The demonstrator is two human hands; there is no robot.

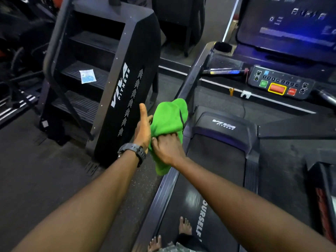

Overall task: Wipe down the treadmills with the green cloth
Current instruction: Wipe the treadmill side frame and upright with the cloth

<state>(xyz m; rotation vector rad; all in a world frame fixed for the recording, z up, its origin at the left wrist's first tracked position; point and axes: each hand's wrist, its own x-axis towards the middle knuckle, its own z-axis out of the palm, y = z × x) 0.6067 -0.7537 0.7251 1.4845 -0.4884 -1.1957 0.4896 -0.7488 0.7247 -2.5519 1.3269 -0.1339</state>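
The green cloth (pixel 168 122) hangs bunched between both hands, in front of the left upright of the treadmill (pixel 225 139). My left hand (pixel 143 130), with a black watch on the wrist, holds the cloth's left side, thumb pointing up. My right hand (pixel 166 148) grips the cloth's lower middle from the right, fingers curled into the fabric. The treadmill's belt (pixel 205 188) runs under me, and my bare feet stand on its near end. Its console with coloured buttons (pixel 281 84) and lit screen (pixel 291 20) sits at the upper right.
A black stair-climber machine (pixel 109 70) stands close on the left, with a small blue-and-white packet (pixel 87 76) on one step. A cup holder (pixel 222 47) and handlebar (pixel 225 71) sit left of the console. Another treadmill's edge (pixel 323 197) shows at far right. Dark rubber floor (pixel 45 170) lies at lower left.
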